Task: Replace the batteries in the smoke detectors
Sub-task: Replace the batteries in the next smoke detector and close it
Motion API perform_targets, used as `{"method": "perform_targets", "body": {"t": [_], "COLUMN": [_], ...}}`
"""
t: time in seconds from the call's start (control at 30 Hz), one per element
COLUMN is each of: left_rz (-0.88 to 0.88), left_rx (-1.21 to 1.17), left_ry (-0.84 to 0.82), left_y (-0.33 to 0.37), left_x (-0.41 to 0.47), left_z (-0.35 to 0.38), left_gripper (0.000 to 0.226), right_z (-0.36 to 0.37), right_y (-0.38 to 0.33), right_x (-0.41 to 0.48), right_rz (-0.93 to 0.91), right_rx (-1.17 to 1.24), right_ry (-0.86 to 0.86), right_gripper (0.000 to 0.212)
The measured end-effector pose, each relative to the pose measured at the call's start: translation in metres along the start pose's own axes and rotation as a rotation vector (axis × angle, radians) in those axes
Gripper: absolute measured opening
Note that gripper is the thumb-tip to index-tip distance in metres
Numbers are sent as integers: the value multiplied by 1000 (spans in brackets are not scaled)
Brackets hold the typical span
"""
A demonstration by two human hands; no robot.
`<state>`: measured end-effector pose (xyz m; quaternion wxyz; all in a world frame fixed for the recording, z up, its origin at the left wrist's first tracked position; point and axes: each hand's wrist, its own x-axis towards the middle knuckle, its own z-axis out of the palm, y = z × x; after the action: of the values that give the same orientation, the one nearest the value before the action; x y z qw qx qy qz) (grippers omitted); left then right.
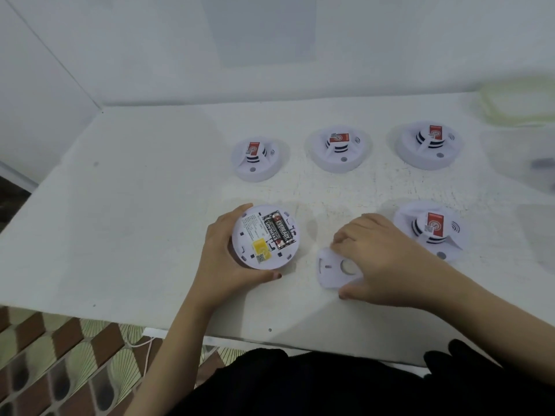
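A round white plastic smoke detector lies upside down near the front of the white bench, its underside facing up. Two black cylindrical batteries sit side by side in its compartment, next to a yellow sticker. The left hand grasps this smoke detector from its left side, fingers curled over the far rim and thumb along the near rim.

Near its right side, not touching it, a flat white plastic cover plate with a round hole lies on the bench. The right hand grips it, fingertips bent onto the far edge and thumb at the near edge.

A red-labelled white near-right detector stands dome up just beside the right hand. Three more of the same kind stand in a row farther back: the back-left detector, back-middle detector and back-right detector. A pale translucent container, blurred, sits at the far right corner.
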<state>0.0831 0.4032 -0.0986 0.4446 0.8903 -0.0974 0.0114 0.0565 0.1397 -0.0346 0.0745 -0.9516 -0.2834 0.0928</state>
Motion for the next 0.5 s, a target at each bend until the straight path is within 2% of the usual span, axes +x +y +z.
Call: {"method": "perform_targets", "body": {"t": [0.1,0.3,0.5], "left_rz": [-24,-49,-56], "left_rx": [-81,-268,-327], "left_ry": [20,34,37], "left_y": [1,18,21], "left_x": [-4,-8,-8], "left_z": [-1,-2,-2], "left_gripper": [111,100,100], "right_z": [-3,-17,-10], "right_y": [-1,-7,-20], "right_x": [4,24,59], "right_rz": [-11,33,-37], "right_rx": [59,415,402], "right_ry": [18,178,266], "right_gripper": [55,57,65]}}
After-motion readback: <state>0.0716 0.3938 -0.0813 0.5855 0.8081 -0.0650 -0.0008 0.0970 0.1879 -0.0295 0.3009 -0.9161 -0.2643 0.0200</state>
